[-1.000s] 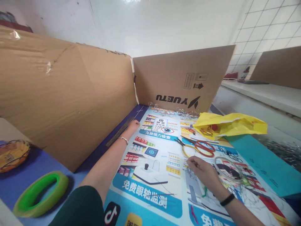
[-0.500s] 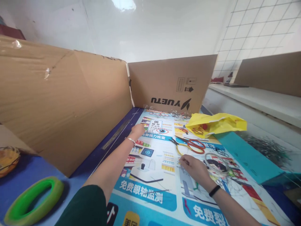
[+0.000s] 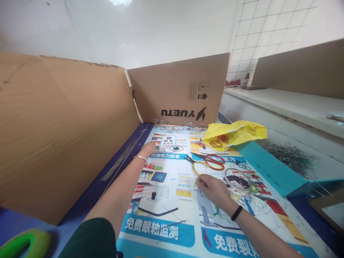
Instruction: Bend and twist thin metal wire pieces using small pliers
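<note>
My left hand (image 3: 149, 148) reaches far over the printed sheet (image 3: 163, 222), beside its eye chart picture. Its fingers are curled together and turned away, so whatever they pinch is hidden. Nearer to me on the right, my right hand (image 3: 211, 185) is closed too, with thumb and fingers pressed together; I cannot make out anything in it. Just beyond that hand lie yellow-handled pliers (image 3: 198, 165) and red-handled scissors (image 3: 215, 162). A coil of thin silvery wire (image 3: 238, 179) rests to the right of my right hand, with loose strands near it.
Cardboard walls (image 3: 177, 89) stand left and behind. A yellow bag (image 3: 233, 134) lies open at the right, beside a teal box (image 3: 271, 172) and a heap of wire pieces (image 3: 290, 157). A green roll of tape (image 3: 29, 243) is at lower left. Wire scraps (image 3: 197, 127) lie at the back.
The view has turned to the right, so everything appears shifted left. Both hands stay closed over about the same spots on the sheet.
</note>
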Motion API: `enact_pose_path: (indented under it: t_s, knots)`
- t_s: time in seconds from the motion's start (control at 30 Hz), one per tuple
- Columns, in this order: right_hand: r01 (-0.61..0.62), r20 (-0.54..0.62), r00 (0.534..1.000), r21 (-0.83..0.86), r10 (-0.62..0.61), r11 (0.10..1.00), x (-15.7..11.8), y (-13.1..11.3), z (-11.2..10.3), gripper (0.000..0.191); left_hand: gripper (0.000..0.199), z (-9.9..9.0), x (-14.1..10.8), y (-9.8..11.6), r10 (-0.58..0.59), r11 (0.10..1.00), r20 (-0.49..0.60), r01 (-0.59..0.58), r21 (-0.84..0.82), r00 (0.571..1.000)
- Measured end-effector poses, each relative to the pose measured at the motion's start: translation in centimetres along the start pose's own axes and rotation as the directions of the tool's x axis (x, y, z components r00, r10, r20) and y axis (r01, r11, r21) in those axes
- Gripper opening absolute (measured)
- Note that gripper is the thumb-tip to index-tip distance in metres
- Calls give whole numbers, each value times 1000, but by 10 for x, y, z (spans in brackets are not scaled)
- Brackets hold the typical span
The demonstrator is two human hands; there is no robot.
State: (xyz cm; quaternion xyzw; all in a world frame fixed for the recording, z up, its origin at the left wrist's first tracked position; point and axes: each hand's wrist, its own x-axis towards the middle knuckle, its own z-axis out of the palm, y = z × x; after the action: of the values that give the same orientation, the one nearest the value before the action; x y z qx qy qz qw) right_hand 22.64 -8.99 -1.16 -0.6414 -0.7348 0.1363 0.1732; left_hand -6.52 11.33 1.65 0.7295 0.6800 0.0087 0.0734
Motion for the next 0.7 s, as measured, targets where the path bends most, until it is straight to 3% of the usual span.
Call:
enact_pose_path:
  t_s: [0.17,0.37,0.53,0.7]
  knots:
    - [6,-14,1000,-8,-6,1000,-1,0,0,18,34,-1,-8,5,158,956,87,-174,236,984]
    - [-2,-14,1000,-23,1,1000,-1,-1,-1,20,14,-6,-19,11,397,832,118,-411,373,910]
    - [0,-18,1000,-22,0,1000,-2,-1,-1,20,21,-14,-25,3,490,754,114,-485,443,864]
    - [0,-11,1000,-13,0,1000,-2,-2,-2,20,22,-21,-30,-9,508,733,113,-498,463,854]
